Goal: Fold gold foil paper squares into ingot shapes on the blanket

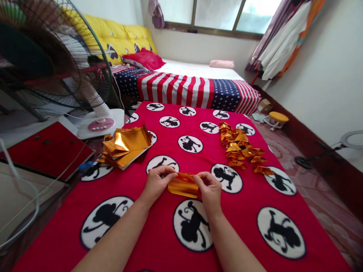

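A sheet of shiny gold foil paper (183,186) is stretched between my two hands, just over the red cloth. My left hand (159,182) pinches its upper left corner between thumb and fingers. At the upper right corner my right hand (210,189) grips it the same way. The top edge of the sheet looks folded over. Left of my hands lies an uneven stack of gold foil paper (127,143). Over to the right sit several folded gold paper ingots (236,147), grouped in rough rows.
The red cloth with monkey prints (195,122) covers the surface under my hands. A large fan (98,121) stands at the left, near a dark red panel (42,145). Beyond is a bed (181,88); a yellow stool (279,116) stands on the floor at right.
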`<state>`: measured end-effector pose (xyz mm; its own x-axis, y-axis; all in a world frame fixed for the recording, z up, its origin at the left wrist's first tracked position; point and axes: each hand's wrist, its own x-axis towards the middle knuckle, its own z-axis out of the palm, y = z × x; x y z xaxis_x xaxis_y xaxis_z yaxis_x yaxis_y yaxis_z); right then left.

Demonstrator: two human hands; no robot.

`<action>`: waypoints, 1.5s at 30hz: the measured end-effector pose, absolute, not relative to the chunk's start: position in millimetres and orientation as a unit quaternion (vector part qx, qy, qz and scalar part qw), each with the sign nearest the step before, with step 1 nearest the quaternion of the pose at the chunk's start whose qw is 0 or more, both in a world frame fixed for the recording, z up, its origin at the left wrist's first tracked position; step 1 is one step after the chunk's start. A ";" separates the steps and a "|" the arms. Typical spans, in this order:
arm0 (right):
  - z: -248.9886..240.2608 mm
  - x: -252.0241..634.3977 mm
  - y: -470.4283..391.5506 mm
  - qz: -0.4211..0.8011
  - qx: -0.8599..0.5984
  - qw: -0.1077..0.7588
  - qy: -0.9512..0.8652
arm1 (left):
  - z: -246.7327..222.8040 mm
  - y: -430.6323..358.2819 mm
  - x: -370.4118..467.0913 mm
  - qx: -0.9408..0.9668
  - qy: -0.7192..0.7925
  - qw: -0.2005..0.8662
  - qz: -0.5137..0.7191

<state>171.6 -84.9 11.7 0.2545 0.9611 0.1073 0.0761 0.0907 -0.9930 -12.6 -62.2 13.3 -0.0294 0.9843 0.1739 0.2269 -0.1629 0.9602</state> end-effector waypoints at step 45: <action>-1.9 179.7 -14.1 0.380 -0.537 0.553 -0.511 | 12.8 2.4 14.5 0.448 0.464 0.539 0.542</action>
